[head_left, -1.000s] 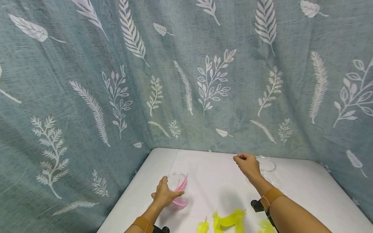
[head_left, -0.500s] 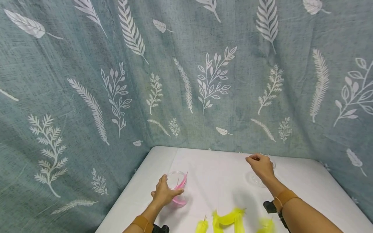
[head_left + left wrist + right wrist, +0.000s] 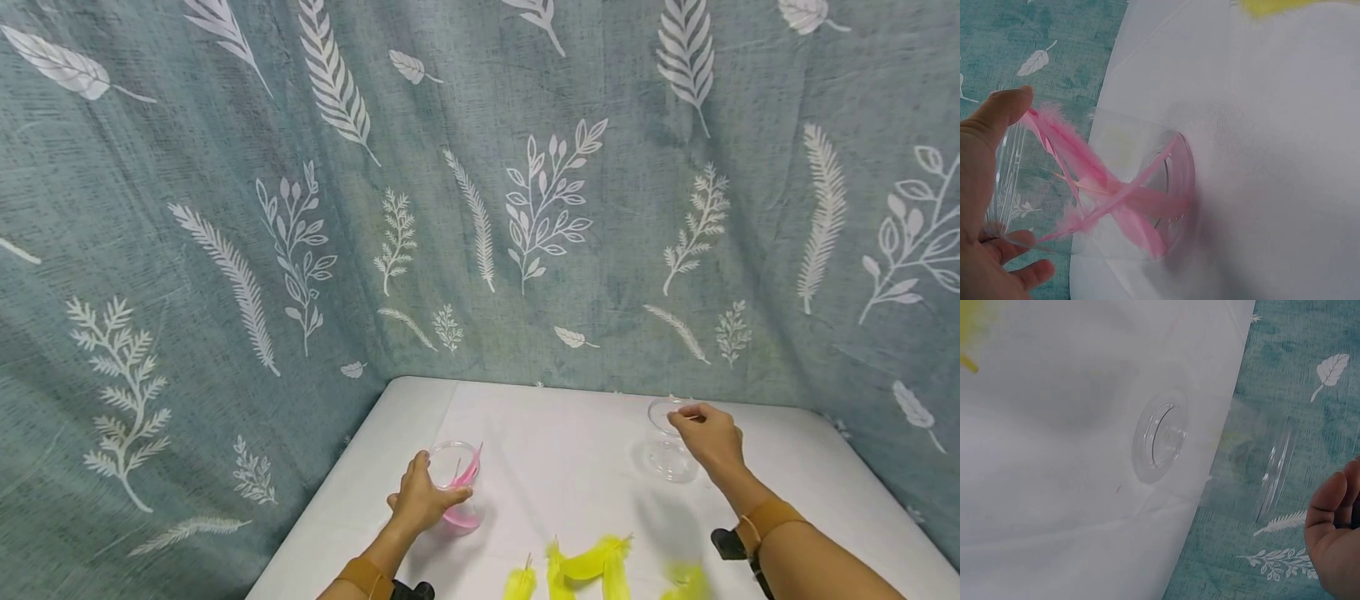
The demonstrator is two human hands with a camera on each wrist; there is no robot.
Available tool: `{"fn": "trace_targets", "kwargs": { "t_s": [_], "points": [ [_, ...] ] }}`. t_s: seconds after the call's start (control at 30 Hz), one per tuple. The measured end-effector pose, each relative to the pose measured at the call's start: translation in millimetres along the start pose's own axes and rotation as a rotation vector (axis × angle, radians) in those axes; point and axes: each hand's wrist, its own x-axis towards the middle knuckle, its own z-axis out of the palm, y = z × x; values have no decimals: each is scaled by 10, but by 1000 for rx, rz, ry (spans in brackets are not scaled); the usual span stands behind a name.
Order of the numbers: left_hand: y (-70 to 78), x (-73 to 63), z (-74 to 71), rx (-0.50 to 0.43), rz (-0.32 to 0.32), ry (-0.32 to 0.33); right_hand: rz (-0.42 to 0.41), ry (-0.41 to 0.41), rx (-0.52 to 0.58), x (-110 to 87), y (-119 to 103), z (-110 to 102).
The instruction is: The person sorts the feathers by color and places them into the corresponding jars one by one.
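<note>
My left hand [image 3: 422, 497] grips a clear plastic jar [image 3: 455, 454] near its rim, with the thumb on one side and the fingers on the other. Several pink feathers [image 3: 1116, 187] stand and lean inside this jar, crossing one another, one tip reaching the rim. A second clear jar [image 3: 1247, 462] stands upright at the back right, with no feathers seen in it. My right hand [image 3: 708, 435] is beside that jar's rim, overlapping it in the head view. Its thumb and fingers are curled together, and nothing shows between them.
Yellow feathers [image 3: 588, 568] lie at the front of the white table [image 3: 555, 450], some laid in a shape with two uprights and a bar. Another yellow feather [image 3: 686, 581] lies to their right. A patterned green curtain [image 3: 480, 208] hangs close behind the table.
My right hand has moved rightward across the second jar to its right side, bringing the jar's left part into view. The left hand keeps its grip on the jar of pink feathers.
</note>
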Motion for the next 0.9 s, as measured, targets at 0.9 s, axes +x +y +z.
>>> {"fn": "trace_targets", "kwargs": {
  "t_s": [0.9],
  "points": [
    [1, -8, 5, -18, 5, 3, 81, -93, -103, 185, 472, -44]
  ]
}}
